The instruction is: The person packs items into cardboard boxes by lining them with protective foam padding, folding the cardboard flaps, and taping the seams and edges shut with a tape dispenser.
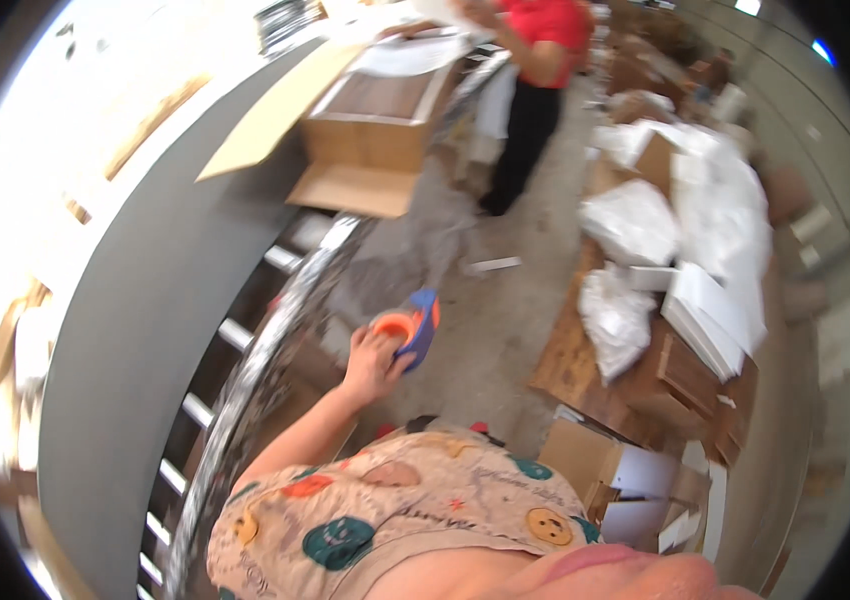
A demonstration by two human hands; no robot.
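**Head view: tape dispenser in hand, carton open**

Head camera shows one hand near the middle of the frame, closed round an orange-and-blue tape dispenser; the fingers wrap its lower end and the tool sticks up and to the right of the palm. I judge it the left hand, though blur makes that unsure; the other hand is out of sight. Toward the upper middle, well apart from the dispenser, a cardboard box stands with flaps open, so sealing looks not yet done. A person in a red top stands beyond it. White bags lie at right.
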